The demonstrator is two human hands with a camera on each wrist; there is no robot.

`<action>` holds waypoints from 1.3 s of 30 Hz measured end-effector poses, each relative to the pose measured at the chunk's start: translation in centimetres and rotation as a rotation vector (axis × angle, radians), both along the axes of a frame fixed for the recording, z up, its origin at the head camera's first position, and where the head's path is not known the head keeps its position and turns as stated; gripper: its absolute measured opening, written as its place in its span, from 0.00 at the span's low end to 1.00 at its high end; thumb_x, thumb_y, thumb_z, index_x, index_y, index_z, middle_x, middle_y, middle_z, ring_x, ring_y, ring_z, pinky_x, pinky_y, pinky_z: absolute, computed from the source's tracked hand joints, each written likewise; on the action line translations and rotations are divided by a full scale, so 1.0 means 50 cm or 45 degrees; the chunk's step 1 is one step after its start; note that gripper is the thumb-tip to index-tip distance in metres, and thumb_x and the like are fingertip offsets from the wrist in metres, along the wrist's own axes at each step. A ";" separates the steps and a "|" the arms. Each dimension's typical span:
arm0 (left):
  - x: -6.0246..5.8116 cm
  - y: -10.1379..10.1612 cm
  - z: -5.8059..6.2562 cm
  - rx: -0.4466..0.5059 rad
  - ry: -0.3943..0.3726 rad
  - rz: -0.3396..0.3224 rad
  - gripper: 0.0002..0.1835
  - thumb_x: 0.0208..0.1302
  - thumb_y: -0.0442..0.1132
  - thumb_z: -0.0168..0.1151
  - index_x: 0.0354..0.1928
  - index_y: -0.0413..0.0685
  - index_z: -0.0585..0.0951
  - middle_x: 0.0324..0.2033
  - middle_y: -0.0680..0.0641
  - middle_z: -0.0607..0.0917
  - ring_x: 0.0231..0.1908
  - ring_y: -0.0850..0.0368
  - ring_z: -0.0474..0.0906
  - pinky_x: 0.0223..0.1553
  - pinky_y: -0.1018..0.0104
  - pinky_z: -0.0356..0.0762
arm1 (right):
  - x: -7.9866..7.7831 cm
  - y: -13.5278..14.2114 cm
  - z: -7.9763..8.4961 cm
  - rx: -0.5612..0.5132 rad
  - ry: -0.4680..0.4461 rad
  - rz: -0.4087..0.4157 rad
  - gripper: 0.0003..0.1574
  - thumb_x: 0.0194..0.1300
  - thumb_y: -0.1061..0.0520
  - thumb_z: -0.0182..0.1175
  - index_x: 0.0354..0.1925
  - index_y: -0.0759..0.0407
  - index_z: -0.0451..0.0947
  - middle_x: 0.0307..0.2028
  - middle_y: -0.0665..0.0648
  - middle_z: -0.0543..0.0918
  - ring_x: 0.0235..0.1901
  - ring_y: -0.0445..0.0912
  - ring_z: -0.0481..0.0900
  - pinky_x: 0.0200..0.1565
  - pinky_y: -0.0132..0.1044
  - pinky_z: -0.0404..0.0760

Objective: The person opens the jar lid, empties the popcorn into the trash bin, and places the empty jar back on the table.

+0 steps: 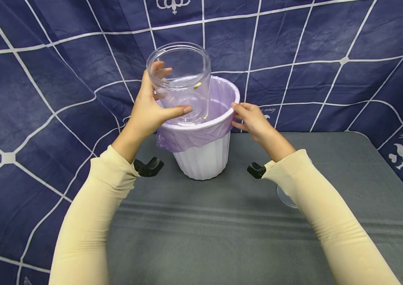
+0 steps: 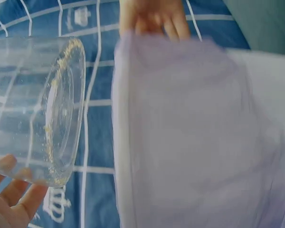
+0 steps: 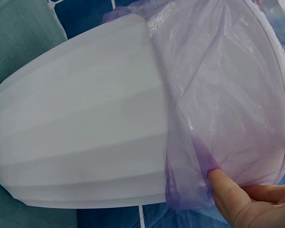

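A clear plastic jar [image 1: 198, 103] is in my left hand [image 1: 148, 109], gripped round its side with the thumb across the front. It has an uncovered mouth, and yellowish crumbs [image 2: 53, 102] cling round its base in the left wrist view. The jar overlaps the mouth of a white ribbed trash can [image 1: 205, 160] in the head view; the left wrist view shows a gap between jar and rim. A thin purple bag [image 1: 201, 140] lines the can and folds down outside. My right hand [image 1: 253, 120] pinches the can's rim and bag at the right side.
The can stands on a grey cloth-covered table [image 1: 201, 237]. A clear round lid-like disc [image 1: 285, 198] lies on the right, partly hidden by my right sleeve [image 1: 315, 202]. A dark blue checked curtain [image 1: 294, 39] hangs close behind and along the left.
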State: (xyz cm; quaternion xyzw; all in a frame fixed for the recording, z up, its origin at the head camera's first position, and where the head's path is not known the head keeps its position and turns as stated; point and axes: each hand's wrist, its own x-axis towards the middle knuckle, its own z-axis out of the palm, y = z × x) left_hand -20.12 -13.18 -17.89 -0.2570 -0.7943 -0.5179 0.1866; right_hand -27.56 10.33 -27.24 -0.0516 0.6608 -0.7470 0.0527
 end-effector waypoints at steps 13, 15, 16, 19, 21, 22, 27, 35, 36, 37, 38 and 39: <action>0.027 0.041 -0.103 -0.005 0.010 -0.442 0.53 0.29 0.24 0.74 0.62 0.42 0.56 0.57 0.45 0.68 0.54 0.52 0.65 0.55 0.58 0.61 | -0.001 0.010 -0.008 0.040 0.017 -0.027 0.27 0.67 0.54 0.48 0.57 0.72 0.64 0.42 0.58 0.73 0.45 0.48 0.72 0.49 0.40 0.72; 0.033 0.045 -0.125 -0.030 0.034 -0.494 0.54 0.28 0.25 0.76 0.62 0.41 0.56 0.57 0.44 0.68 0.55 0.49 0.65 0.56 0.57 0.60 | -0.002 0.010 -0.010 -0.003 0.009 -0.033 0.26 0.67 0.55 0.48 0.56 0.73 0.64 0.39 0.57 0.74 0.43 0.46 0.73 0.48 0.40 0.72; 0.035 0.048 -0.137 -0.039 0.042 -0.518 0.55 0.27 0.26 0.76 0.62 0.41 0.56 0.57 0.42 0.68 0.55 0.48 0.65 0.56 0.57 0.60 | -0.002 0.009 -0.010 -0.026 0.012 -0.037 0.25 0.67 0.56 0.48 0.55 0.73 0.65 0.38 0.56 0.74 0.41 0.45 0.74 0.47 0.40 0.73; 0.041 0.056 -0.172 -0.050 0.031 -0.583 0.56 0.26 0.28 0.77 0.63 0.40 0.55 0.57 0.40 0.67 0.56 0.44 0.64 0.55 0.55 0.62 | -0.003 0.009 -0.012 -0.048 0.032 -0.048 0.18 0.66 0.57 0.49 0.45 0.73 0.70 0.33 0.55 0.74 0.36 0.43 0.74 0.44 0.37 0.75; 0.044 0.061 -0.196 -0.033 0.003 -0.630 0.57 0.25 0.27 0.77 0.63 0.39 0.55 0.58 0.39 0.66 0.56 0.43 0.63 0.54 0.53 0.62 | -0.003 0.009 -0.013 -0.022 0.050 -0.053 0.14 0.65 0.56 0.50 0.39 0.68 0.71 0.32 0.54 0.74 0.35 0.42 0.74 0.41 0.35 0.77; 0.047 0.062 -0.209 -0.026 -0.008 -0.649 0.57 0.25 0.27 0.77 0.63 0.38 0.54 0.58 0.38 0.66 0.56 0.42 0.63 0.54 0.52 0.63 | -0.003 0.009 -0.012 -0.011 0.053 -0.054 0.13 0.65 0.56 0.50 0.37 0.67 0.71 0.31 0.54 0.74 0.36 0.42 0.73 0.41 0.35 0.77; 0.058 0.068 -0.278 0.017 -0.105 -0.766 0.58 0.25 0.26 0.76 0.64 0.38 0.53 0.59 0.38 0.65 0.57 0.40 0.61 0.54 0.47 0.61 | -0.001 0.007 -0.009 -0.007 0.035 -0.031 0.20 0.65 0.55 0.49 0.45 0.73 0.68 0.37 0.55 0.70 0.41 0.46 0.70 0.46 0.38 0.74; 0.083 0.078 -0.346 -0.022 -0.224 -0.849 0.57 0.26 0.22 0.75 0.63 0.33 0.51 0.58 0.32 0.63 0.57 0.38 0.60 0.55 0.45 0.58 | -0.002 0.002 -0.002 0.004 0.039 -0.023 0.18 0.65 0.55 0.49 0.42 0.71 0.68 0.40 0.57 0.69 0.43 0.48 0.69 0.46 0.39 0.74; 0.086 0.078 -0.350 -0.035 -0.233 -0.853 0.57 0.26 0.22 0.75 0.62 0.32 0.51 0.58 0.31 0.63 0.57 0.37 0.60 0.55 0.44 0.58 | -0.003 0.001 -0.002 0.004 0.039 -0.020 0.16 0.65 0.55 0.49 0.40 0.70 0.69 0.40 0.57 0.69 0.43 0.48 0.69 0.46 0.39 0.74; 0.088 0.078 -0.355 -0.049 -0.245 -0.854 0.56 0.27 0.22 0.74 0.62 0.31 0.51 0.57 0.30 0.63 0.57 0.37 0.60 0.55 0.45 0.58 | -0.003 0.001 -0.002 0.005 0.037 -0.018 0.16 0.65 0.55 0.49 0.40 0.69 0.69 0.40 0.57 0.69 0.43 0.48 0.70 0.47 0.39 0.74; 0.088 0.078 -0.363 -0.062 -0.260 -0.850 0.56 0.27 0.22 0.74 0.62 0.31 0.51 0.57 0.30 0.63 0.57 0.37 0.60 0.56 0.46 0.57 | -0.003 0.001 -0.002 0.002 0.034 -0.023 0.16 0.65 0.55 0.49 0.40 0.69 0.69 0.40 0.57 0.69 0.43 0.47 0.70 0.46 0.39 0.74; 0.087 0.077 -0.372 -0.071 -0.271 -0.846 0.56 0.28 0.22 0.74 0.62 0.31 0.51 0.57 0.30 0.63 0.58 0.38 0.61 0.56 0.47 0.57 | -0.003 0.000 -0.002 -0.004 0.030 -0.028 0.16 0.65 0.55 0.50 0.40 0.69 0.69 0.40 0.57 0.69 0.43 0.47 0.70 0.46 0.39 0.74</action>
